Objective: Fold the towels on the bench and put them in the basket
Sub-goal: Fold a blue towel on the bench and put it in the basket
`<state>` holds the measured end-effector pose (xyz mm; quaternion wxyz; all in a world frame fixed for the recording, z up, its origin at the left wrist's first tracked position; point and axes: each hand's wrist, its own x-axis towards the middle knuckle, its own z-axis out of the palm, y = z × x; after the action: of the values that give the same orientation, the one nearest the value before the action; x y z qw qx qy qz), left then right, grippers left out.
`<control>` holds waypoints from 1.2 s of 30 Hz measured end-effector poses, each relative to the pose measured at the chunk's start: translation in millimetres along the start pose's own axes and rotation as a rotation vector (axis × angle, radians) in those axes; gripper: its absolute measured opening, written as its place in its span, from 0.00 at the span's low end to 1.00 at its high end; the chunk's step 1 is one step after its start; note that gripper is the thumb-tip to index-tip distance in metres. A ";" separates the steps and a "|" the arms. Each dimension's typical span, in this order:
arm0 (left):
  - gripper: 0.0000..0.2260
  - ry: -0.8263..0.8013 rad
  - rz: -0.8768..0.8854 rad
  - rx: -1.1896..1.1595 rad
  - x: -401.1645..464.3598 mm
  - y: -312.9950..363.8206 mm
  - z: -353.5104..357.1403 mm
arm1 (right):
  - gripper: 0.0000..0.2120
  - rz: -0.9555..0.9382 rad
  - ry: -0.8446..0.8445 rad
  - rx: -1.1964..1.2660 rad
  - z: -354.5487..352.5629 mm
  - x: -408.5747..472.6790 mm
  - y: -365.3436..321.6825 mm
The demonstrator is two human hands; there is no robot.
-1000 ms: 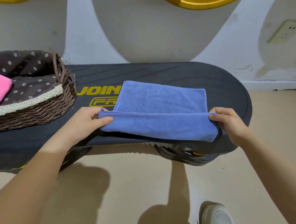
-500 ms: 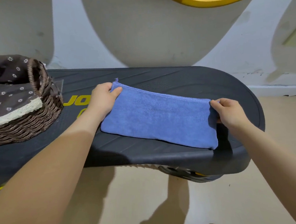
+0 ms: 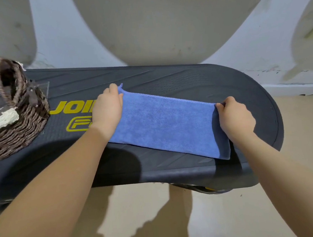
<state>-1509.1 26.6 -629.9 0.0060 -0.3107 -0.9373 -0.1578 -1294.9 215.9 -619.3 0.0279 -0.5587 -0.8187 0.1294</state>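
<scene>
Two bare hands on one blue towel (image 3: 167, 125), folded into a long, soft-napped band with a stitched hem along its far edge, lying flat and slightly askew across the worktop (image 3: 168, 80). Left hand (image 3: 108, 110) at the towel's 9 o'clock end, fingers curled over the far corner and gripping it. Right hand (image 3: 234, 116) at the 3 o'clock end, fingertips pinching the doubled layers at the far corner. Dark, matte, rubbery worktop with rounded ends, moulded diagonal ridges and a dotted patch, yellow lettering partly hidden under the left wrist. Woven brown wicker basket (image 3: 21, 131) at 9 o'clock, well apart from the towel, with a looped handle, dark floral lining and cream lace trim. Pale scuffed wall at 12 o'clock; beige floor at 6 o'clock, mottled with shadow.
</scene>
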 end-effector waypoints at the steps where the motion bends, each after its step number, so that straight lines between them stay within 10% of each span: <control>1: 0.15 0.045 0.037 -0.028 -2.3 -2.9 0.1 | 0.17 0.016 -0.010 -0.055 -4.2 -2.1 0.7; 5: 0.19 0.226 0.376 0.005 -14.0 6.9 -7.7 | 0.20 -0.195 0.307 -0.172 -7.3 -12.8 -9.9; 10: 0.21 -0.329 0.451 -0.023 -26.6 25.5 9.5 | 0.30 -0.804 0.026 -0.010 37.3 -61.9 -79.1; 13: 0.25 -0.278 0.357 0.059 -32.5 14.2 19.2 | 0.40 -0.698 -0.183 -0.109 52.1 -78.0 -79.2; 27: 0.44 -0.354 0.343 0.103 -45.3 10.8 1.2 | 0.29 -0.302 -0.179 -0.192 12.3 -66.5 23.4; 36: 0.34 -0.357 0.432 -0.024 -67.9 51.8 -5.3 | 0.26 -0.009 -0.102 0.522 -5.6 -72.6 5.6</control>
<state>-1424.5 24.8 -617.2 -0.1296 -0.5263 -0.8335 -0.1069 -1261.6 151.8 -608.1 0.1304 -0.5217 -0.7605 0.3640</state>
